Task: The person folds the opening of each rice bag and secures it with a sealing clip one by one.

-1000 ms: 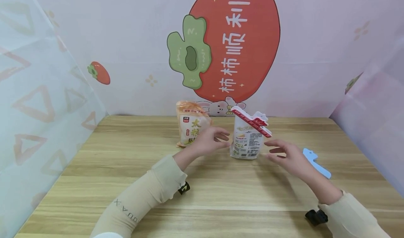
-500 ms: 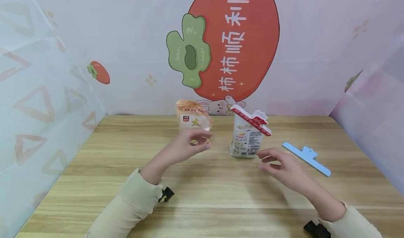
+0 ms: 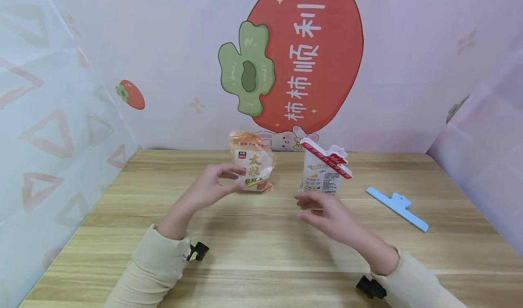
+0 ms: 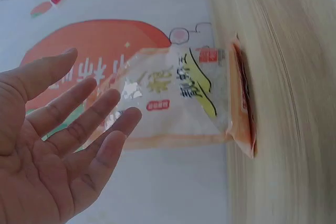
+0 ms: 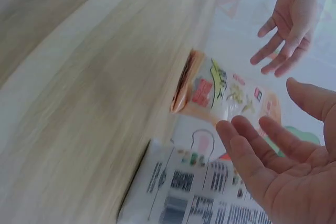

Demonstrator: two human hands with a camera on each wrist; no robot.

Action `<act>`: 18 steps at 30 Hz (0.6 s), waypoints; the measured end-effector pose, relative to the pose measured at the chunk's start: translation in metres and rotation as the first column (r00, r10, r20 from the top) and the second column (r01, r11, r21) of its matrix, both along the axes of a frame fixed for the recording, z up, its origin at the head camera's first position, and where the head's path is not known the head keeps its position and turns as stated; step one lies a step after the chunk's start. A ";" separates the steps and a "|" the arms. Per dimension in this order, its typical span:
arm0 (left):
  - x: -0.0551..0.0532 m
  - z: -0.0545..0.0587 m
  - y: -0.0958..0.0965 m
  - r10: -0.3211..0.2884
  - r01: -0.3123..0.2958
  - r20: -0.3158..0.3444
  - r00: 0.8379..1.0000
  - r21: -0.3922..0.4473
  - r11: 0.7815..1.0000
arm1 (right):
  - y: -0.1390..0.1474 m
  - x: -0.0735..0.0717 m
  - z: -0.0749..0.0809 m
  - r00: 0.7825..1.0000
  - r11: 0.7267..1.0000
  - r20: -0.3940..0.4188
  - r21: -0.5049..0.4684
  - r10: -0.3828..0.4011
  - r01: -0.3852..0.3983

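Though glossy, bag (image 3: 256, 163) with "太粮"

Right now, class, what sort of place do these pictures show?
Probably a staged recording booth: a wood-grain table, a fruit-printed backdrop along the back and both sides, and black wrist devices, possibly cameras.

Creased cream left sleeve (image 3: 147, 267), lower left in my head feed, matching right sleeve (image 3: 414, 283), lower right, bunched cuffs (image 3: 165, 242), stubby black device (image 3: 199, 251) beside the left one, boxy black unit (image 3: 371, 287) beside the right, bare left hand (image 3: 206, 187), bare right hand (image 3: 327, 215)
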State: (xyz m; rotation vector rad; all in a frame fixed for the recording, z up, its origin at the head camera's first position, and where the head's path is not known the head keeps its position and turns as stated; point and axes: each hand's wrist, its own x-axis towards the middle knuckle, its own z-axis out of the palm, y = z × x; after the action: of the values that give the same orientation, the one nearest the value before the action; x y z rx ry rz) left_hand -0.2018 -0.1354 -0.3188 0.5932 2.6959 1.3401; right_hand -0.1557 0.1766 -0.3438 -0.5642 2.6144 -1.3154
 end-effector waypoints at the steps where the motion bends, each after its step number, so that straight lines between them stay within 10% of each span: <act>1: -0.001 -0.001 -0.002 0.014 -0.014 -0.004 1.000 -0.004 1.000 | -0.004 -0.002 -0.001 1.000 1.000 -0.003 0.013 -0.007 0.007; 18: -0.035 -0.018 -0.026 0.154 -0.155 -0.017 0.988 -0.062 0.986 | -0.053 -0.032 -0.005 0.994 0.990 0.003 0.085 -0.113 0.112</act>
State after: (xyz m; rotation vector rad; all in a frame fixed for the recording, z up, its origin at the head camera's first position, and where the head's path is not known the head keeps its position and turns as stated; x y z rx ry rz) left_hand -0.2367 -0.1609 -0.3367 0.3957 2.8338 1.2818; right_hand -0.1876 0.1231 -0.3492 -0.4034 2.7162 -1.2276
